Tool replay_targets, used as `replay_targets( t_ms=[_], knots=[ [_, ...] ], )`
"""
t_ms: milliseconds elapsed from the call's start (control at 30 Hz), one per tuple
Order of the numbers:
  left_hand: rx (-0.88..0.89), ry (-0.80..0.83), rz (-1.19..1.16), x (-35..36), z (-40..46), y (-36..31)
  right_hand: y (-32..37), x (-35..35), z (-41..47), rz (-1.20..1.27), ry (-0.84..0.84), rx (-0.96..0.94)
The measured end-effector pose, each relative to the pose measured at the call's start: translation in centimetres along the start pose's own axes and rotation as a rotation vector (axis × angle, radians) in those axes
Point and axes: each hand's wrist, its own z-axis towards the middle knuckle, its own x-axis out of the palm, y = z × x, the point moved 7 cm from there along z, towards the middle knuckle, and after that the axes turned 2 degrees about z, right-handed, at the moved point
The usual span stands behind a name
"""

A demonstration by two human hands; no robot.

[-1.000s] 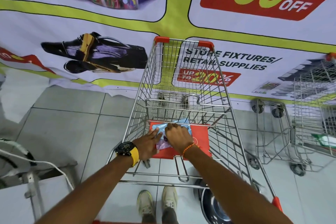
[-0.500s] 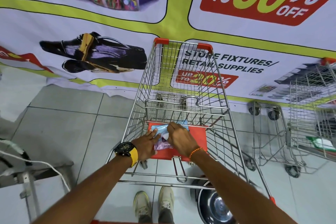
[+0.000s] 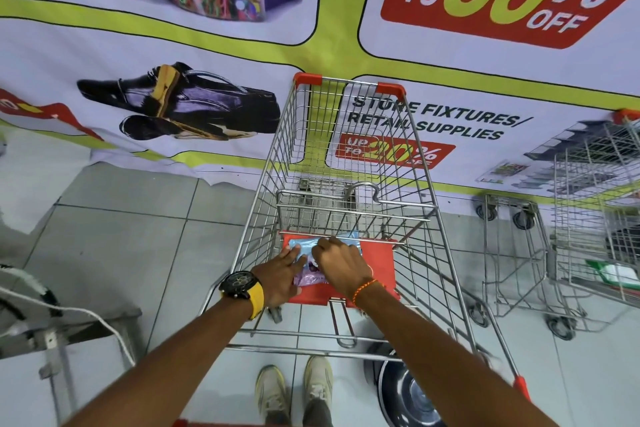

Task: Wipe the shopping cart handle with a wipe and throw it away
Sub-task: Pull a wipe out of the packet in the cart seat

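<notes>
Head view looks down into a wire cart (image 3: 349,163) parked against a printed banner (image 3: 173,45), with a second cart (image 3: 588,218) to the right and grey floor tiles (image 3: 138,236) below. Judging by this, the task is at its very start: no wipe is out yet, the handle shows no sign of being wiped, and the throwing away is still to come. The handle itself is mostly out of frame; only its red end cap (image 3: 520,386) shows at lower right. On the red seat flap (image 3: 377,274) lies a blue and purple wipe pack (image 3: 304,274), and both hands work on it. The left hand (image 3: 280,276), with a black watch (image 3: 239,284) on a yellow strap, lies flat with fingers (image 3: 294,255) narrow and pressed on the pack's left side, steadying it. The right hand (image 3: 341,263), an orange thread (image 3: 365,288) at the wrist, arches over the pack with fingers curled down at its top, seemingly pinching at the opening; whether they hold a wipe I cannot tell. Both arms reach forward, nearly straight, over the cart's near end.
</notes>
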Motion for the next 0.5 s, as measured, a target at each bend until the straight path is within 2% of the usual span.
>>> replay_targets(
  t_ms=[500],
  knots=[
    [-0.004,-0.015,0.037,0.4,0.3,0.3,-0.3,1.2,0.7,-0.062,0.144,0.052]
  ],
)
